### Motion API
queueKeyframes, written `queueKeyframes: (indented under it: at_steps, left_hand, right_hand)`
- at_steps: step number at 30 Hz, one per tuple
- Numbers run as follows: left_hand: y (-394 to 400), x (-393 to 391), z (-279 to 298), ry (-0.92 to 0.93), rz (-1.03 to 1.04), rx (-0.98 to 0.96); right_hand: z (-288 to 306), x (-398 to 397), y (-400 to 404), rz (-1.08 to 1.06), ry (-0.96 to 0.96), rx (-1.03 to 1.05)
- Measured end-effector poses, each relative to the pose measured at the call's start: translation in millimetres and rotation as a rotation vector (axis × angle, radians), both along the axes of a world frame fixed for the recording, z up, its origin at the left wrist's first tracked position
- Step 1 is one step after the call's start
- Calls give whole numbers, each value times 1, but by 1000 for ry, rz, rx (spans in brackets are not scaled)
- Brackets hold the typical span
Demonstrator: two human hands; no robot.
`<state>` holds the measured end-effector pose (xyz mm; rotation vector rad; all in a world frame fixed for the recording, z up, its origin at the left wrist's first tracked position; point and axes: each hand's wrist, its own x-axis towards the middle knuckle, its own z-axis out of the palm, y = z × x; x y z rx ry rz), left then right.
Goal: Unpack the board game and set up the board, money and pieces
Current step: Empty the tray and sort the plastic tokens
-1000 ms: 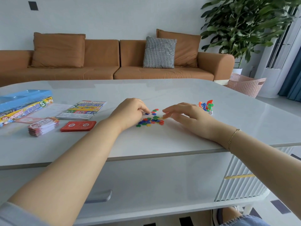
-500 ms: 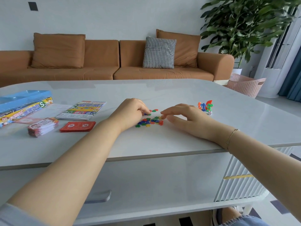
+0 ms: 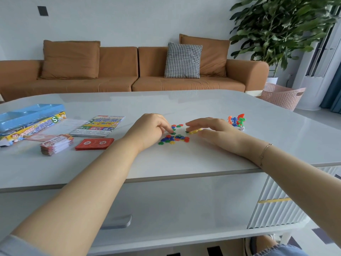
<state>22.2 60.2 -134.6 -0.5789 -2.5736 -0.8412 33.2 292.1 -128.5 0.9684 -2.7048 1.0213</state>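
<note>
**Two hands at the chips**

Two hands over a heap of small coloured chips (image 3: 173,138) at the middle of the white surface (image 3: 184,159). Left hand (image 3: 147,129) resting on the surface, fingers curled down, tips touching chips at the top of the heap; whether a chip is really pinched, cannot tell. Right hand (image 3: 212,129) low over the surface, fingers nearly straight and close together, thumb below, with some yellow chips (image 3: 194,131) under the fingertips; a firm grip not visible. Thin bracelet (image 3: 264,151) at the right wrist.

Just right of the right hand, a small group of upright pawns (image 3: 237,120) in orange, blue, red and green, with a white die (image 3: 242,128) beside them.

Left of the heap, a flat red card pack (image 3: 94,144). Further left, a stack of money (image 3: 56,145). Behind these, a folded board (image 3: 99,125) with colourful print, lying flat. At the far left edge, a box (image 3: 27,128) with a blue tray (image 3: 29,113) on top.

Behind the surface, a brown sofa (image 3: 118,78) with a checked pillow (image 3: 182,60), a plant (image 3: 282,28) and a pink basket (image 3: 282,96) at the right.
</note>
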Motion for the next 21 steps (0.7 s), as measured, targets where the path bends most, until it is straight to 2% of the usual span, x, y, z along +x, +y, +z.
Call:
queueKeyframes:
  at_steps: [7, 13, 16, 21]
  left_hand:
    - [3, -7, -4, -11, 20, -47]
    - [10, 6, 2, -13, -103, 2]
    - [10, 4, 1, -25, -83, -7]
    - [8, 1, 0, -45, -43, -34]
  right_hand:
    - [1, 14, 2, 86, 91, -21]
    - [-2, 8, 1, -58, 183, -62]
    - [-2, 5, 2, -80, 177, -40]
    - [3, 17, 0, 40, 140, -58]
